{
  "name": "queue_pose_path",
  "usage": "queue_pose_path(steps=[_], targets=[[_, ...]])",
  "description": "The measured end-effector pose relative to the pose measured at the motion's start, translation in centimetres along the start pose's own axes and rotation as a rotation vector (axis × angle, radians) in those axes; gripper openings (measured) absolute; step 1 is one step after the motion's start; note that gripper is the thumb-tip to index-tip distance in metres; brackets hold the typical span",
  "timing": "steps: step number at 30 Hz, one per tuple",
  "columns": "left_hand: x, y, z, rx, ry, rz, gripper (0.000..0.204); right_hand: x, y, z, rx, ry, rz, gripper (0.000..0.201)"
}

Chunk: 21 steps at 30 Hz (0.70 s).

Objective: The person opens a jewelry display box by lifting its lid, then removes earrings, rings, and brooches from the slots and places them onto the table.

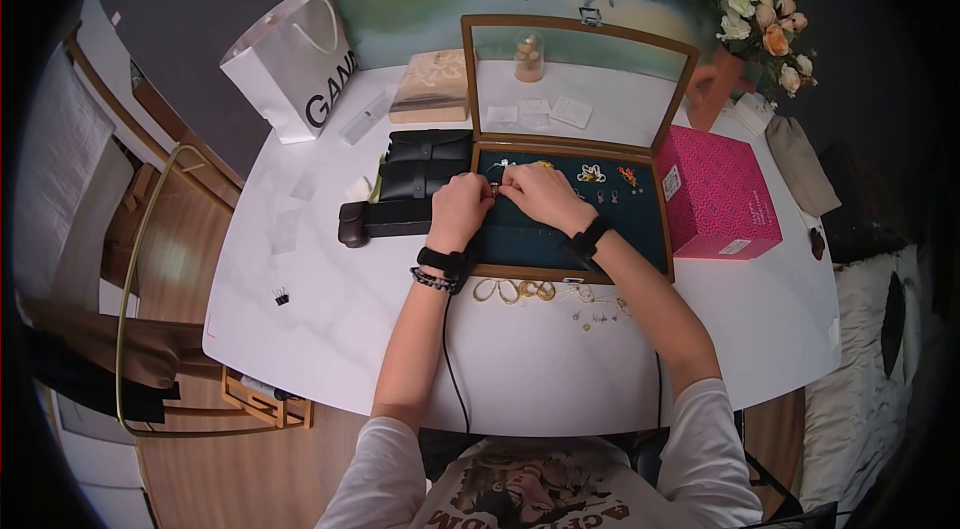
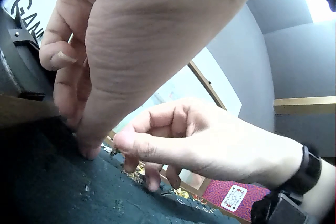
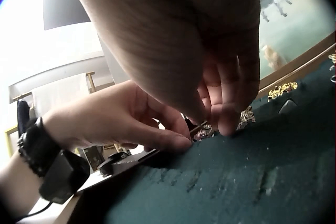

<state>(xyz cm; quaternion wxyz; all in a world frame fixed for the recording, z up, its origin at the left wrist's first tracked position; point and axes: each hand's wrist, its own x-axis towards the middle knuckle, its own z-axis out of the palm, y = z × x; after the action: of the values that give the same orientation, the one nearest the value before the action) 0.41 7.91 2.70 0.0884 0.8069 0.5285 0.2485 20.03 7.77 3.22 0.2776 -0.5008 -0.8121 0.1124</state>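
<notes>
both hands (image 1: 500, 199) on jewellery tray (image 1: 640, 229)

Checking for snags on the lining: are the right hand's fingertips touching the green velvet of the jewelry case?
Touching. In the right wrist view, the right hand's fingertips press down onto the green velvet with no gap.

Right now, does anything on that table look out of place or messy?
Mildly. A loose scatter of gold rings and small jewelry pieces lies on the white table in front of the display case, not inside it. A lone black binder clip sits apart, far to the left. Nothing looks spilled or broken.
</notes>
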Motion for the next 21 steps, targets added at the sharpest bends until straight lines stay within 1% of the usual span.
queue_pose_path(steps=[4,6,7,9,10,11,13,14,15,17,18,19,21], targets=[[-0.2,0.0,0.0,0.007,0.024,-0.003,0.011,-1.4,-2.0,-3.2,0.076,-0.034,0.055,0.021],[-0.1,-0.3,0.4,0.013,0.045,0.026,0.009,-2.9,-2.9,-4.6,0.228,-0.058,0.07,0.021],[0.0,-0.3,0.2,0.009,0.05,0.02,0.009,-3.6,-3.6,-5.5,0.224,-0.064,0.065,0.021],[0.0,-0.4,0.0,-0.062,0.008,0.016,0.007,-5.4,-5.1,-7.3,0.341,-0.197,0.114,0.021],[0.0,-0.3,-0.1,-0.064,0.007,0.011,0.007,-6.4,-5.6,-7.9,0.344,-0.246,0.135,0.019],[-0.1,-0.2,-0.2,-0.066,0.005,0.018,0.007,-7.4,-5.8,-8.1,0.345,-0.251,0.136,0.019],[-0.1,0.1,-0.3,-0.069,0.002,0.024,0.006,-9.5,-6.0,-8.5,0.348,-0.365,0.075,0.016],[-0.1,0.3,-0.5,-0.07,-0.006,0.013,0.006,-10.3,-6.3,-8.6,0.336,-0.429,0.105,0.012],[-0.1,0.3,-0.4,-0.071,-0.015,0.002,0.006,-11.1,-6.3,-8.4,0.337,-0.429,0.105,0.012],[0.0,0.1,-0.1,-0.063,0.003,0.024,0.007,-12.7,-6.3,-7.8,0.389,-0.62,0.208,0.01],[-0.1,-0.1,0.0,-0.057,0.024,0.045,0.008,-13.4,-6.5,-7.6,0.361,-0.672,0.239,0.01],[0.0,-0.3,0.0,-0.055,0.021,0.047,0.008,-14.1,-6.5,-7.2,0.364,-0.671,0.24,0.01],[-0.1,-0.6,-0.1,-0.141,0.029,0.043,0.011,-15.4,-6.1,-6.0,0.264,-0.503,0.009,0.008]])
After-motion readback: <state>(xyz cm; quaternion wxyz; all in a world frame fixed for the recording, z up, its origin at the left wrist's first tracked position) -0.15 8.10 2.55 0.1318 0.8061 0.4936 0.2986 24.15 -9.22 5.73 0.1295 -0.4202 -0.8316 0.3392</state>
